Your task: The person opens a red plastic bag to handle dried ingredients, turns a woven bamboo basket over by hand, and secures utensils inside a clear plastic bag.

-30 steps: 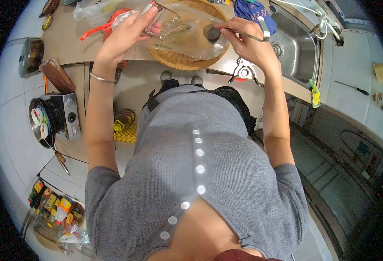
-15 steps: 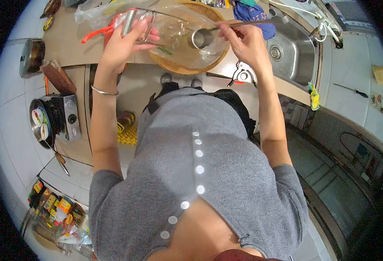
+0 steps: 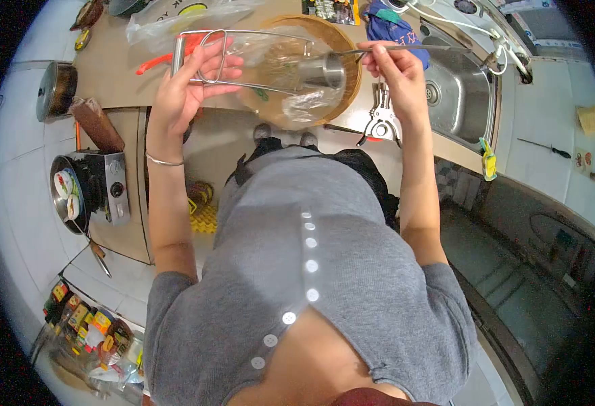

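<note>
Two bare hands, one wire frame and one metal cup over a basket

At the left, the left hand (image 3: 179, 98) cradles the wire frame (image 3: 250, 32) by its bar: thumb up against the metal, palm open, fingers loosely spread around the loop. That slack hold could let the frame roll or tip if its far end were knocked. Its two rods reach right, over clear plastic (image 3: 270, 71) and the woven basket (image 3: 353, 81); a rod end might snag the plastic and drag it.

The metal cup (image 3: 321, 70) is tilted near the rod ends, above the basket. The right hand (image 3: 406, 78) pinches its thin handle (image 3: 439, 47) between thumb and fingers, nearly closed. A twist there could swing the cup into the rods, or knock the long handle against something by the sink (image 3: 470, 111).

Glare and plastic blur the rod ends, so whether cup and frame touch is unclear. Greenery beneath the plastic is hard to identify, and the cup's inside is mostly out of sight.
</note>
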`<move>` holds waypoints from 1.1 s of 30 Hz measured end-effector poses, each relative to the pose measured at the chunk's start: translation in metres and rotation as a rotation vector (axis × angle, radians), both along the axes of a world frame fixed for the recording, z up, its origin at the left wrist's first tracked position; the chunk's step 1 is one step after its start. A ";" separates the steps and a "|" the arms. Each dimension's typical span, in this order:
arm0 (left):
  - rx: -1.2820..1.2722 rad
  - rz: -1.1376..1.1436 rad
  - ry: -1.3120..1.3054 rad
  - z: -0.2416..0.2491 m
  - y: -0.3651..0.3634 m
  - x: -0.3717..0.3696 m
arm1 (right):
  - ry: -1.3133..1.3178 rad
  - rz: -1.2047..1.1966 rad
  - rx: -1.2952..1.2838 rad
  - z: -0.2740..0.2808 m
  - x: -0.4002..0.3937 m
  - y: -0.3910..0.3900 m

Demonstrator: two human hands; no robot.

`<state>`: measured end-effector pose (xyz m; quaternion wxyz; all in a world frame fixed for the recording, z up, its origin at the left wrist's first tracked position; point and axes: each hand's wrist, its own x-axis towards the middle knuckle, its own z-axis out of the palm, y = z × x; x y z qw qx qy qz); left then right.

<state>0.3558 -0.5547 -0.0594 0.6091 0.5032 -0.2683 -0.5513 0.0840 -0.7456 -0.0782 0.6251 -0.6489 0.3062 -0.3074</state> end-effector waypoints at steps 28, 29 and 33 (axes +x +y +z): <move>0.046 0.020 -0.659 -0.026 -0.020 -0.057 | 0.494 0.360 -1.123 -0.014 0.075 0.055; 0.046 0.031 -0.664 -0.026 -0.020 -0.061 | 0.509 0.356 -1.135 -0.013 0.078 0.057; 0.046 0.235 -0.697 -0.044 -0.023 -0.071 | 0.443 0.350 -1.238 -0.025 0.078 0.060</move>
